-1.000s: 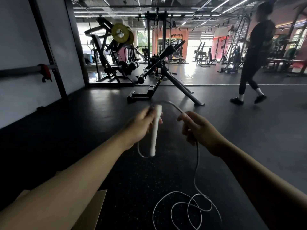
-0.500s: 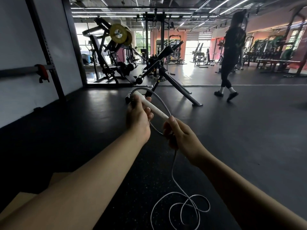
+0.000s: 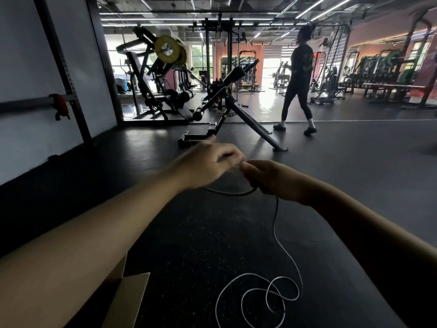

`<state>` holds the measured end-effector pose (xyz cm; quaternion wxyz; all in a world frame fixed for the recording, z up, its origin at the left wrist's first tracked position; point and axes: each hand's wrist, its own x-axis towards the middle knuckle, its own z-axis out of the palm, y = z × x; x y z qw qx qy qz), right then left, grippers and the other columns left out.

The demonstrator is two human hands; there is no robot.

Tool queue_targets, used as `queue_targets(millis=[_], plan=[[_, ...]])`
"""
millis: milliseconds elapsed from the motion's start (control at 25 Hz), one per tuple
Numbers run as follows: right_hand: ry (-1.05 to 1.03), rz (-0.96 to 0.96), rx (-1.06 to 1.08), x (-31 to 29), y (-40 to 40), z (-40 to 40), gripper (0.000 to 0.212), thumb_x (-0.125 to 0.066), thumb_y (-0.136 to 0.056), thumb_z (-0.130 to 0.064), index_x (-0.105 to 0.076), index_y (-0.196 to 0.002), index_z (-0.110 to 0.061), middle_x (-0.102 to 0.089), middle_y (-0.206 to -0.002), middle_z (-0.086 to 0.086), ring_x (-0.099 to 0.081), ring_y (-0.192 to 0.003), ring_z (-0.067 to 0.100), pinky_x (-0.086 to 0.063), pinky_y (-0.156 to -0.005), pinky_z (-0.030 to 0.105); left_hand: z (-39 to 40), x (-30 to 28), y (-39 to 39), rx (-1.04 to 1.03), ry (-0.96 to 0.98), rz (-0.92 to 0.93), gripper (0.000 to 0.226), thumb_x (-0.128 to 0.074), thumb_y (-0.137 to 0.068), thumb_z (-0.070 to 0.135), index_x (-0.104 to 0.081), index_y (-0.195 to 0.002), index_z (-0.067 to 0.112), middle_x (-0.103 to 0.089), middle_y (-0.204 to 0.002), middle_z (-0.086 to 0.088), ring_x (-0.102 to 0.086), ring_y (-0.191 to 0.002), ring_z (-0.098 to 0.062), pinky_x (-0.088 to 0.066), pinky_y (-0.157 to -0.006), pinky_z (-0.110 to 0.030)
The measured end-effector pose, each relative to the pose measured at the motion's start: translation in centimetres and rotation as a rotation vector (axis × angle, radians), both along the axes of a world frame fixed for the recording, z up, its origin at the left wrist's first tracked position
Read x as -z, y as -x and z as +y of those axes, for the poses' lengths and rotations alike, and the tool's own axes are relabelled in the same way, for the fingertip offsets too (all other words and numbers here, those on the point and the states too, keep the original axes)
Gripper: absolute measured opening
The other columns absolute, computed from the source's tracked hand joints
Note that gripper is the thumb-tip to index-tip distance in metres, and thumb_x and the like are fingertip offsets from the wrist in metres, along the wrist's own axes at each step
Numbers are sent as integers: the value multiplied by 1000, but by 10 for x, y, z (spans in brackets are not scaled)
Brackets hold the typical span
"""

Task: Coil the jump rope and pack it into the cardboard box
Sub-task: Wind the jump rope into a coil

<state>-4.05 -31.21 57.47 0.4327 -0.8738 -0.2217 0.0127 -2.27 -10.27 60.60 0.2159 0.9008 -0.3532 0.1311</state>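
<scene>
Rope (image 3: 275, 223) pinched by both hands' grips, loose loops beside cardboard box (image 3: 125, 301) flap.

The thin white cord jump rope (image 3: 275, 223) hangs from between two closed hands held close together, with a short dark-looking loop sagging just beneath them. From there it drops to the dark speckled floor, where its slack lies in several loose overlapping loops. The brown cardboard box (image 3: 127, 299) sits at the lower left, only an open flap and edge showing.
</scene>
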Motion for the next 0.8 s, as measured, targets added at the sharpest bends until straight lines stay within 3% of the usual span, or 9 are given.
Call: queue_targets(millis=[120, 240, 320, 440, 520, 640, 720, 800], plan=[[-7, 47, -36, -14, 8, -3, 37, -41, -105, -44, -61, -90, -16, -46, -71, -6, -36, -51, -1, -32, -49, 13, -13, -10, 4, 20, -36, 234, 38, -39, -107, 39, -71, -105, 18, -75, -88, -1, -68, -89, -20, -50, -88, -34], [5, 65, -50, -23, 15, -10, 41, -45, -102, -50, -66, -86, -19, -48, -72, -5, -37, -52, 0, -32, -48, 14, -15, -11, 8, 31, 28, 404, 42, -35, -109, 36, -67, -88, 18, -63, -62, 8, -57, -61, -15, -45, -64, -28], [54, 31, -33, -25, 16, -14, 40, -50, -99, -54, -69, -81, -24, -51, -71, -5, -41, -50, 0, -35, -48, 14, -18, -4, 12, 50, 33, 448, 39, -37, -108, 37, -68, -95, 18, -59, -69, 9, -49, -61, -7, -42, -60, -23], [41, -28, 28, -24, 13, -19, 49, -51, -95, -58, -71, -87, -14, -53, -69, 2, -48, -51, 7, -40, -49, 21, -17, 9, 4, 29, 28, 372, 40, -35, -106, 45, -65, -102, 18, -60, -85, -4, -56, -77, -15, -50, -76, -36], [-124, -12, 84, -23, 12, -26, 61, -49, -93, -62, -72, -94, -6, -55, -73, 13, -53, -58, 21, -46, -55, 31, -14, 14, -2, 32, 233, 382, 38, -36, -104, 48, -61, -93, 22, -55, -79, 1, -53, -73, -14, -49, -73, -35], [-406, 62, 144, -20, 10, -30, 69, -42, -93, -68, -73, -101, -6, -56, -80, 18, -55, -68, 30, -53, -66, 45, -19, 19, -7, 38, 772, 459, 32, -37, -108, 37, -58, -92, 18, -47, -69, 9, -41, -56, -4, -35, -56, -23], [-472, 79, 150, -12, 10, -22, 71, -41, -89, -76, -72, -108, -15, -59, -83, 14, -56, -70, 29, -53, -67, 45, -31, 20, -6, 83, 1153, 565, 29, -36, -109, 28, -57, -95, 15, -45, -64, 11, -36, -50, -3, -30, -53, -22], [-481, 78, 126, 0, 15, -6, 69, -39, -85, -81, -68, -117, -28, -65, -90, 12, -59, -73, 28, -51, -65, 39, -47, 16, -3, 100, 1416, 627, 27, -37, -110, 28, -55, -93, 16, -44, -64, 9, -34, -48, -3, -30, -52, -22]])
